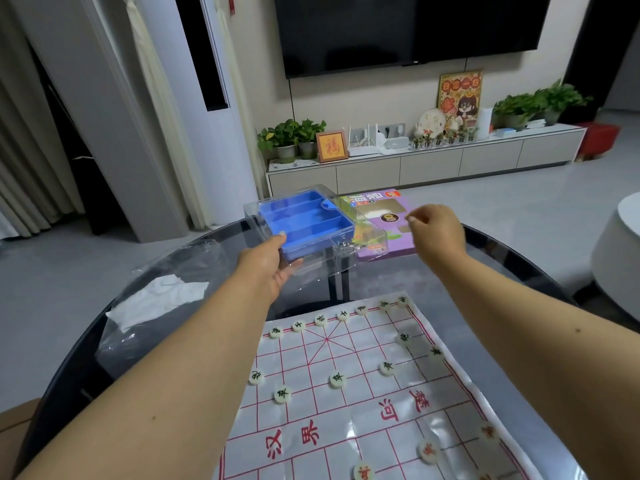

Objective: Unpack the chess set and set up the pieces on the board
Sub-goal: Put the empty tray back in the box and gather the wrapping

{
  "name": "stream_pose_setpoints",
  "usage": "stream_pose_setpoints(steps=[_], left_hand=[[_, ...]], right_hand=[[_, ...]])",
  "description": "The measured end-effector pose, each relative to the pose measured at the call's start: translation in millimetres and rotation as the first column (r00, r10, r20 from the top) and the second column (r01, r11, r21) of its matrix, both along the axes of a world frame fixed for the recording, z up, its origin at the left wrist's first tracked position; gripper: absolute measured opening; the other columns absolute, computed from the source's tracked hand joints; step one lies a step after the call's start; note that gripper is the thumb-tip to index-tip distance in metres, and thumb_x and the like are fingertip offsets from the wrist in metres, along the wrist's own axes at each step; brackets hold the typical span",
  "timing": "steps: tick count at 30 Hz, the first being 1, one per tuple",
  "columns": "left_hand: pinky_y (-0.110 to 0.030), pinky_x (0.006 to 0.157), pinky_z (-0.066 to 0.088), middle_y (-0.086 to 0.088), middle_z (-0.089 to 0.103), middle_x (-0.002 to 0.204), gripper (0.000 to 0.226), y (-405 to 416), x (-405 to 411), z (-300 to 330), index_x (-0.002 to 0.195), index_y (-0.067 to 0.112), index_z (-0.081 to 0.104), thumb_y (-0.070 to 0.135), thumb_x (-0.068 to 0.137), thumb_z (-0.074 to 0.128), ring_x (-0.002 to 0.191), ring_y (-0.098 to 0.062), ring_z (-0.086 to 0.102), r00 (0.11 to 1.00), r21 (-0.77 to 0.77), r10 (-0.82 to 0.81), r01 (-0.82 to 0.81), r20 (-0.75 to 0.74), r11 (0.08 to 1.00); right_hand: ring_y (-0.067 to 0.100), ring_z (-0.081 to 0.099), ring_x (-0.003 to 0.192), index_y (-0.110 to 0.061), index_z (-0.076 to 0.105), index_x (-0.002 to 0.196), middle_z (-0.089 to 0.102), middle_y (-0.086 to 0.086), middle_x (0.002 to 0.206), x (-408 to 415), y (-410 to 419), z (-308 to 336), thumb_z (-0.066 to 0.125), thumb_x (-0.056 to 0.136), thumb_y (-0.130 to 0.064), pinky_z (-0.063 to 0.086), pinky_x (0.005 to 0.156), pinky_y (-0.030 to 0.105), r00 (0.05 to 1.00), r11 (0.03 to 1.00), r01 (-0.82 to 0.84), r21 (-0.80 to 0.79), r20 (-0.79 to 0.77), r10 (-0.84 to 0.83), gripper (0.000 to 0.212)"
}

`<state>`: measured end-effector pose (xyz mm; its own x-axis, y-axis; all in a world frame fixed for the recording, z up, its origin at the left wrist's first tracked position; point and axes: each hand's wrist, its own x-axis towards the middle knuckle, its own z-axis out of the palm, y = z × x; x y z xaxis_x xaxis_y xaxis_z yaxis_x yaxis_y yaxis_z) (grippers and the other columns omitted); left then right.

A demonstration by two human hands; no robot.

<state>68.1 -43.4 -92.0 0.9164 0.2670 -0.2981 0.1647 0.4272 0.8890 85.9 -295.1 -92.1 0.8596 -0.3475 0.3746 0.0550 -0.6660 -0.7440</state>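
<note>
A white cloth board (363, 393) with red grid lines lies on the dark round table (485, 244). Several round white pieces with dark characters (337, 380) stand on its far half, and some with red characters (428, 451) on the near half. My left hand (268, 263) grips the near edge of a clear plastic case holding an empty blue tray (304, 220), lifted above the table's far side. My right hand (437, 233) hovers to the right of it over the purple cardboard box (384, 220), fingers curled and pinched with nothing visible in them.
A crumpled clear plastic bag (166, 271) with white paper (156, 299) lies on the table's left. Beyond the table are a low TV cabinet (429, 164) with potted plants, a wall-mounted TV (408, 26) and a white round seat (620, 247) at the right.
</note>
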Motion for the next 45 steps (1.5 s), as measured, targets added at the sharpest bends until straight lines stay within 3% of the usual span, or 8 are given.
stream_pose_setpoints(steps=[7,11,18,25,30,38,41,45], left_hand=[[-0.032,0.054,0.059,-0.012,0.070,0.104,0.027,-1.3,2.9,-6.9,0.116,0.005,0.059,0.014,0.091,0.064,0.085,-0.021,0.072,1.000,0.000,0.008,-0.008,-0.015,1.000],[-0.032,0.055,0.059,-0.012,0.070,0.105,0.029,-2.8,2.3,-8.9,0.118,0.006,0.058,0.015,0.091,0.064,0.086,-0.022,0.072,1.000,0.007,0.012,-0.012,-0.017,1.000],[-0.033,0.060,0.060,-0.012,0.070,0.104,0.028,-4.2,1.4,-9.8,0.116,0.006,0.059,0.015,0.091,0.064,0.085,-0.022,0.072,1.000,0.004,0.009,-0.009,-0.019,1.000],[-0.035,0.066,0.061,-0.012,0.070,0.103,0.024,-2.1,4.8,-12.1,0.112,0.006,0.059,0.015,0.090,0.065,0.085,-0.022,0.072,0.999,0.019,0.026,-0.025,-0.022,0.999],[-0.024,0.047,0.054,-0.011,0.069,0.104,0.029,-11.1,10.0,-14.6,0.118,0.002,0.058,0.015,0.092,0.062,0.070,-0.016,0.069,1.000,0.050,0.013,-0.012,-0.010,0.999],[-0.024,0.044,0.051,-0.003,0.061,0.071,0.026,-16.3,13.7,-11.3,0.111,0.005,0.063,0.020,0.091,0.064,0.052,-0.013,0.059,0.999,0.152,0.007,-0.001,-0.035,0.988],[-0.026,0.045,0.053,-0.006,0.067,0.074,0.025,-19.6,12.9,-8.4,0.115,0.003,0.061,0.016,0.093,0.061,0.051,-0.016,0.066,1.000,0.095,-0.017,0.018,-0.009,0.995],[-0.028,0.049,0.055,-0.013,0.071,0.100,0.028,-23.3,12.1,-4.5,0.119,0.002,0.058,0.011,0.092,0.061,0.072,-0.021,0.072,1.000,-0.029,0.002,-0.002,0.007,1.000]], right_hand=[[0.032,0.056,0.110,-0.016,0.059,0.125,0.059,0.010,0.125,4.2,-59.1,-53.6,0.048,0.092,-0.016,0.045,0.086,0.031,0.881,0.953,-0.080,-0.292,-0.468,-0.070,0.035],[0.030,0.056,0.113,-0.014,0.065,0.119,0.058,0.010,0.126,0.7,-55.5,-64.4,0.055,0.092,-0.018,0.045,0.084,0.028,0.910,0.877,-0.110,-0.468,-0.403,-0.101,0.028],[0.035,0.060,0.097,-0.001,0.066,0.101,0.067,0.017,0.104,-1.7,-45.0,-58.4,0.061,0.091,-0.020,0.048,0.079,0.034,0.904,0.953,-0.060,-0.298,-0.421,-0.075,0.022],[0.017,0.060,0.083,-0.010,0.066,0.108,0.067,0.003,0.095,-19.9,-1.4,-3.8,0.065,0.088,-0.016,0.043,0.070,0.023,0.994,0.973,-0.083,0.214,0.081,0.067,0.020],[0.013,0.059,0.080,-0.009,0.071,0.104,0.067,0.004,0.091,-40.8,71.5,30.2,0.065,0.086,-0.009,0.050,0.076,0.027,0.852,0.866,-0.488,-0.108,0.154,0.499,0.018],[0.025,0.058,0.095,-0.012,0.075,0.099,0.067,0.008,0.096,-39.1,98.4,13.7,0.060,0.089,-0.009,0.045,0.079,0.034,0.746,0.657,-0.579,-0.483,0.011,0.666,0.018],[0.028,0.058,0.097,-0.014,0.075,0.098,0.067,0.007,0.099,-42.1,91.8,10.2,0.067,0.083,-0.012,0.046,0.083,0.040,0.792,0.751,-0.461,-0.472,0.163,0.588,0.018],[0.024,0.039,0.122,-0.018,0.050,0.127,0.048,0.003,0.126,-46.9,74.6,16.0,0.070,0.080,-0.036,0.031,0.103,0.038,0.970,0.993,-0.006,-0.119,0.239,0.035,0.054]])
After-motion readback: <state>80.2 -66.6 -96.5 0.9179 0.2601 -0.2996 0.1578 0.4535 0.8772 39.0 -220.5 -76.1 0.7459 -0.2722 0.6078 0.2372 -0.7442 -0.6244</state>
